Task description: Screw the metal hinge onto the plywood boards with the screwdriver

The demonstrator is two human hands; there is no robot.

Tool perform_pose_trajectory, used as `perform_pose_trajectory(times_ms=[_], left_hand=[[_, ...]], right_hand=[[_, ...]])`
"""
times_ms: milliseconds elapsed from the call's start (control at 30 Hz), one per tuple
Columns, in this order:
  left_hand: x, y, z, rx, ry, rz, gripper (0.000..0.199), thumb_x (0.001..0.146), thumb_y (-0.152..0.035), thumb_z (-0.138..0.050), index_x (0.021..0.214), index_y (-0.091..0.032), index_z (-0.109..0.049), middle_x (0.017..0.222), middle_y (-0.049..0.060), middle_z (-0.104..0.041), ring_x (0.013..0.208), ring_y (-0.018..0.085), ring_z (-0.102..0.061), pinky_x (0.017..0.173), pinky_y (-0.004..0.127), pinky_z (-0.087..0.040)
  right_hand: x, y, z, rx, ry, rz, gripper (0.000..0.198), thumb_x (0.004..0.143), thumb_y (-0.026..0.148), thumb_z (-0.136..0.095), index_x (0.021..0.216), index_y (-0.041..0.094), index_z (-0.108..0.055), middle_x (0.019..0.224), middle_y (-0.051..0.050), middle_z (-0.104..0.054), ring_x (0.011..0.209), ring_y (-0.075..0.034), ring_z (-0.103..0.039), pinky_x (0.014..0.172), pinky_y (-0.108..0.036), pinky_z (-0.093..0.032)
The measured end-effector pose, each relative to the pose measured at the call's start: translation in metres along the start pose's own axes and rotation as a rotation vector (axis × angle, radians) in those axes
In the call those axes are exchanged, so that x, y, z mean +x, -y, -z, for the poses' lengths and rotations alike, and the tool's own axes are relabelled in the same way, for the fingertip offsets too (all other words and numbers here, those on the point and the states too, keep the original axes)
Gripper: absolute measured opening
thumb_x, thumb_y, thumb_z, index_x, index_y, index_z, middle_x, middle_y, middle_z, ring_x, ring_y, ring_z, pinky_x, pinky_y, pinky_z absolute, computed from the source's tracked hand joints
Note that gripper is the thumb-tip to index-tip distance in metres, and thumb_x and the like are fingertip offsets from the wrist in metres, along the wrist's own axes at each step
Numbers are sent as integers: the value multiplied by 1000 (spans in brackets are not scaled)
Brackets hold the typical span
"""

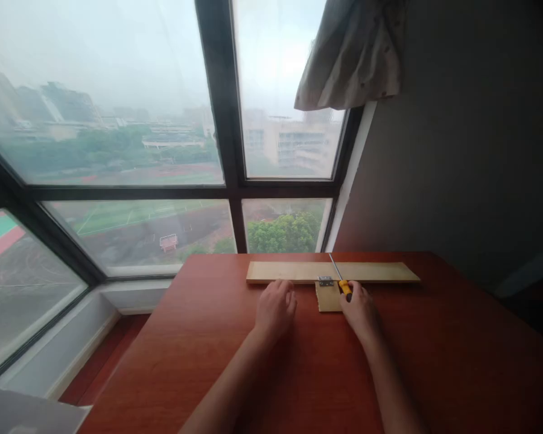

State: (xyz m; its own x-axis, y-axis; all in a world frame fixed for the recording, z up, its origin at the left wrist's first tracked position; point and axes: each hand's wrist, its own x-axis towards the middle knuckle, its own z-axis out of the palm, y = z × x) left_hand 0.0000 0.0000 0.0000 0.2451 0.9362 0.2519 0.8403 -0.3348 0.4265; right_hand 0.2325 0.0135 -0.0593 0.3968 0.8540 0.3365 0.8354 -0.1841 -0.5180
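A long, light wooden board (298, 271) lies across the far part of the red-brown table. A metal hinge (326, 281) sits where the board meets a small wooden piece (326, 301) in front of it. My right hand (359, 307) is closed around the yellow and black handle of a screwdriver (344, 288), whose shaft points away over the board, up and to the left. My left hand (276, 305) rests at the board's front edge, left of the hinge. Its fingers are loosely bent and slightly apart, with nothing visible in them.
The wooden table (199, 337) reaches to a large window with a dark frame (131, 193). A pale curtain (353, 60) hangs at the upper right beside a grey wall (443, 150). On the left, a low white ledge (81, 343) borders the floor.
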Motion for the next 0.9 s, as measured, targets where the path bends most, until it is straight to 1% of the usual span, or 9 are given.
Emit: perform_pose_trajectory(times_ms=[33, 133, 233, 300, 367, 467, 633, 733, 900], left_hand=[[6, -2, -2, 29, -8, -30, 21, 90, -24, -43, 105, -23, -58, 106, 7, -63, 101, 22, -55, 89, 32, -39], [25, -7, -15, 108, -17, -106, 37, 87, -23, -48, 124, -22, -51, 128, 11, -56, 118, 26, -48, 99, 39, -35], [41, -11, -29, 179, -3, -153, 45, 85, -24, -52, 130, -22, -48, 141, 12, -47, 130, 29, -38, 110, 47, -25], [48, -12, -37, 206, 12, -158, 48, 85, -27, -54, 132, -23, -46, 146, 12, -42, 134, 31, -34, 112, 50, -19], [54, -13, -42, 226, 31, -190, 50, 86, -28, -54, 135, -25, -44, 149, 11, -39, 137, 32, -30, 113, 53, -17], [58, -13, -47, 247, 49, -242, 45, 90, -24, -48, 134, -28, -44, 149, 10, -39, 138, 31, -29, 112, 54, -19], [61, -11, -51, 293, 25, -283, 36, 94, -20, -39, 129, -27, -48, 141, 11, -47, 129, 27, -40, 107, 49, -28], [62, -10, -53, 350, -9, -323, 33, 95, -19, -38, 125, -25, -50, 135, 12, -51, 123, 27, -45, 102, 47, -33], [63, -8, -55, 392, -47, -348, 32, 96, -20, -39, 126, -23, -49, 129, 12, -54, 118, 27, -48, 98, 47, -36]], right_hand=[[1, 0, -1, 14, 5, -6, 28, 77, 21, -53, 103, 18, -62, 94, -14, -65, 84, -27, -60, 73, -34, -41], [2, 1, 1, 74, 0, -13, 30, 78, 22, -49, 104, 17, -63, 97, -14, -66, 87, -26, -61, 73, -33, -42], [3, 3, 2, 145, -20, -30, 34, 80, 26, -45, 109, 16, -61, 104, -14, -67, 93, -26, -61, 76, -32, -44], [4, 4, 3, 190, -34, -55, 36, 81, 29, -44, 110, 15, -61, 106, -14, -67, 95, -25, -62, 78, -32, -45], [5, 5, 3, 230, -44, -81, 37, 81, 31, -44, 109, 15, -61, 107, -14, -68, 97, -26, -63, 80, -33, -46], [5, 5, 2, 276, -47, -102, 38, 80, 33, -44, 108, 15, -62, 106, -13, -69, 97, -26, -63, 82, -34, -46], [4, 7, 3, 319, -37, -106, 40, 78, 35, -46, 107, 16, -63, 106, -14, -70, 98, -27, -63, 81, -34, -47], [4, 7, 3, 332, -31, -109, 40, 76, 36, -47, 106, 15, -64, 105, -14, -70, 98, -27, -63, 82, -35, -47], [3, 10, 4, 353, -31, -112, 41, 74, 35, -47, 106, 16, -64, 105, -13, -70, 96, -28, -64, 83, -37, -47]])
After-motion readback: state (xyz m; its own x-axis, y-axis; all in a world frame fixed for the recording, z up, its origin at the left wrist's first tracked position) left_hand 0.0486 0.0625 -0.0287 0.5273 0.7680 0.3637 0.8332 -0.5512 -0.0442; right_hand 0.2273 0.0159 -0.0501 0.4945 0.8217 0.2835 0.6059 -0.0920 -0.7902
